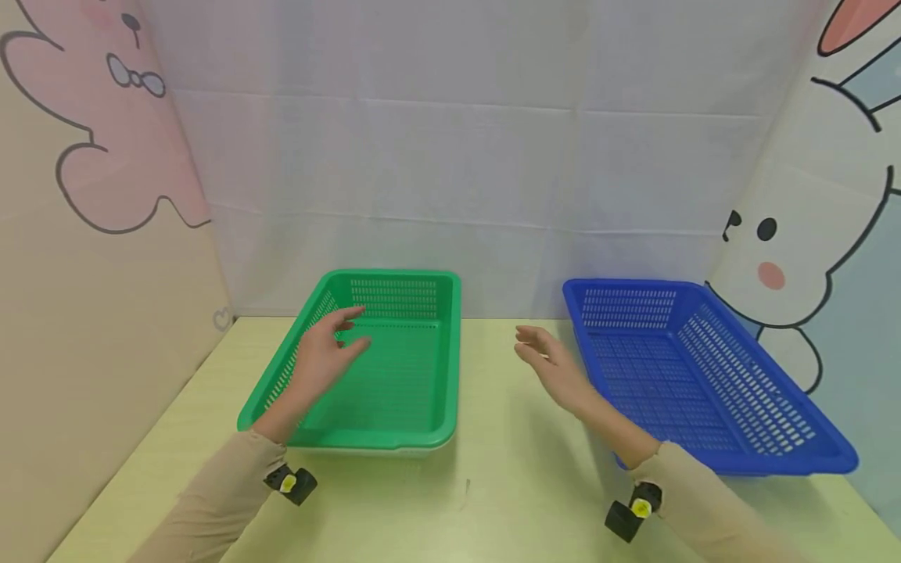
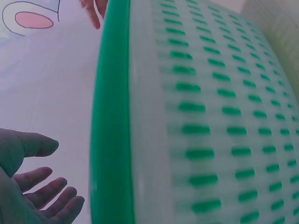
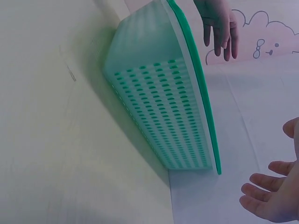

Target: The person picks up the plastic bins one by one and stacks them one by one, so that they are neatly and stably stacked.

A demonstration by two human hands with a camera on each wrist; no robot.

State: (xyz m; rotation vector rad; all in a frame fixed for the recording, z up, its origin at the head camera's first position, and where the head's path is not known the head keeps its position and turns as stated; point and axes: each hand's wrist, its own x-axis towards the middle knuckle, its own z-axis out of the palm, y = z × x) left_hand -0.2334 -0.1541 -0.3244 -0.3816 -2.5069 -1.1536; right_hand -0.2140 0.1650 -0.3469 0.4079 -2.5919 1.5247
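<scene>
- Head cam: the left hand (image 1: 325,352) is over the left side of the green basket (image 1: 454,367), fingers loose and holding nothing. The right hand (image 1: 559,375) is loose too, nothing in it, up in the gap near the blue basket (image 1: 676,383). Both baskets sit on a pale yellow table (image 1: 493,500), green on the left, blue on the right. Only this view gets the blue one, plus the white bunny (image 1: 795,242) and a little heart drawing (image 1: 222,318) on the left panel.
- Left wrist cam: super close on the green basket's outside. You get a whitish outer layer (image 2: 152,140) with green showing through the slots, which the head cam barely catches. Left hand sits past the rim, apart from it, fingers spread. A few fingertips of the other hand poke in up top.
- Right wrist cam: same basket from further off, base on the table. Also gets the pink cartoon's eye (image 3: 276,45), cropped out of the head view.
</scene>
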